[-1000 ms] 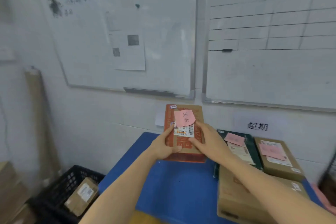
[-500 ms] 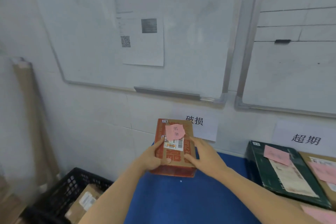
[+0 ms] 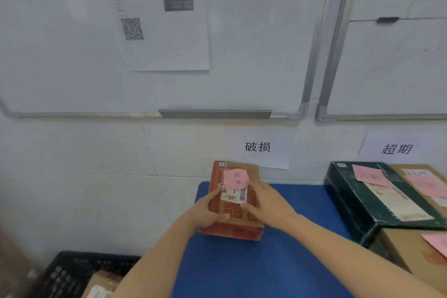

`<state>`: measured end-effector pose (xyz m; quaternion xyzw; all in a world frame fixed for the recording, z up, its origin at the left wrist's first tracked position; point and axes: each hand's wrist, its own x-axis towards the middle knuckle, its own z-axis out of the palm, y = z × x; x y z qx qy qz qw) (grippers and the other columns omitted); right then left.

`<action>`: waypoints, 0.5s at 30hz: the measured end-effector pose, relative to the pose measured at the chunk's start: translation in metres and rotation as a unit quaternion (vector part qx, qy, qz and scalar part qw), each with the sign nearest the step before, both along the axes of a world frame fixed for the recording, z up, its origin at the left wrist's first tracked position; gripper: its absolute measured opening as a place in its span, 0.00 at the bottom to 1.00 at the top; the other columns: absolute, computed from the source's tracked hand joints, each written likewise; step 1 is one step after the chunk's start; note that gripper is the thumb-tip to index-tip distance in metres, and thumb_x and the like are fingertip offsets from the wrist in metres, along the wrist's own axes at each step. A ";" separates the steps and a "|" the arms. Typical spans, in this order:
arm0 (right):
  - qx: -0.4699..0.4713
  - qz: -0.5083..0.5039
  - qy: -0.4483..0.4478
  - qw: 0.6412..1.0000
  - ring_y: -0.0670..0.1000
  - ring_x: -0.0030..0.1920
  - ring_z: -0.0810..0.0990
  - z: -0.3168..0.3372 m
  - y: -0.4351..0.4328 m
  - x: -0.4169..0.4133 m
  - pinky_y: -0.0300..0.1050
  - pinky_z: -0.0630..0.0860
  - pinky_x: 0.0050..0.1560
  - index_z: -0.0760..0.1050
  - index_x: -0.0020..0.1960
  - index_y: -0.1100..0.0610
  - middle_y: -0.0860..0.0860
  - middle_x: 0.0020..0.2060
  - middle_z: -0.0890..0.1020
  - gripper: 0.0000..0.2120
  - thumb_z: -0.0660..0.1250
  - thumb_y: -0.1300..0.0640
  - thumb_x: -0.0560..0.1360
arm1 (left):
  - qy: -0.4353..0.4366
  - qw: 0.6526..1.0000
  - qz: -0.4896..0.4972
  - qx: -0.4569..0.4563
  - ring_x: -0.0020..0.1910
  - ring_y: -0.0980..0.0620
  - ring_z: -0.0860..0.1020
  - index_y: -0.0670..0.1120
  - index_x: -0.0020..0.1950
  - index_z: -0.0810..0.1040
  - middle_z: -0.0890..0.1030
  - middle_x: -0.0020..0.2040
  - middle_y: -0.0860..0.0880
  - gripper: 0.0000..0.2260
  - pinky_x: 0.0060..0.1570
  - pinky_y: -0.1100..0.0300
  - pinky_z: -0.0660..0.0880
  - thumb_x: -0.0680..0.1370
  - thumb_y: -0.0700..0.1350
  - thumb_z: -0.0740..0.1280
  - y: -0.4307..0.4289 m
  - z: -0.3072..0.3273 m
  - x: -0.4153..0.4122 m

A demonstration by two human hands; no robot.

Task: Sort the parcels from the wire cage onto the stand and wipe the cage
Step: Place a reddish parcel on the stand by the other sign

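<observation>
An orange and brown cardboard parcel (image 3: 238,225) with a pink note and a barcode label on top sits at the back left corner of the blue stand (image 3: 278,266), below a wall sign. My left hand (image 3: 208,213) grips its left side, thumb on top. My right hand (image 3: 268,205) holds its right side, fingers lying across the top. The parcel's base appears to rest on the blue surface.
A dark green box (image 3: 377,203) with a pink note and brown cartons (image 3: 418,184) fill the stand's right side under a second sign. A black crate (image 3: 65,273) holding a carton stands on the floor at lower left. Whiteboards hang on the wall above.
Both hands carried the parcel down and left, from in front of the wall onto the stand's back left corner. The view moved closer and turned left.
</observation>
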<state>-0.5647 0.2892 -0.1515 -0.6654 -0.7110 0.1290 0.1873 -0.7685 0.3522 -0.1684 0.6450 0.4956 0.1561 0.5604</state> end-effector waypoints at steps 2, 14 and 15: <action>-0.008 -0.011 -0.013 1.000 0.52 0.63 0.72 -0.005 0.003 -0.004 0.50 0.72 0.61 0.60 0.75 0.51 0.49 0.69 0.71 0.33 0.64 0.40 0.74 | -0.009 1.000 -0.003 -0.005 0.58 0.54 0.77 0.58 0.76 0.59 0.79 0.60 0.53 0.38 0.57 0.58 0.75 0.72 0.41 0.75 0.003 -0.007 -0.006; -0.032 0.010 -0.011 0.999 0.50 0.63 0.71 -0.019 0.010 -0.026 0.48 0.70 0.63 0.58 0.75 0.48 0.48 0.67 0.72 0.34 0.66 0.41 0.74 | -0.001 0.999 0.025 -0.036 0.59 0.49 0.76 0.60 0.75 0.59 0.77 0.61 0.53 0.37 0.52 0.46 0.79 0.72 0.45 0.74 0.010 -0.013 -0.029; -0.032 0.012 -0.011 0.999 0.50 0.63 0.71 -0.019 0.010 -0.027 0.48 0.70 0.63 0.59 0.75 0.48 0.48 0.67 0.72 0.33 0.66 0.41 0.74 | 0.001 0.999 0.027 -0.037 0.59 0.49 0.77 0.61 0.75 0.59 0.77 0.61 0.53 0.37 0.52 0.45 0.79 0.72 0.45 0.74 0.010 -0.013 -0.029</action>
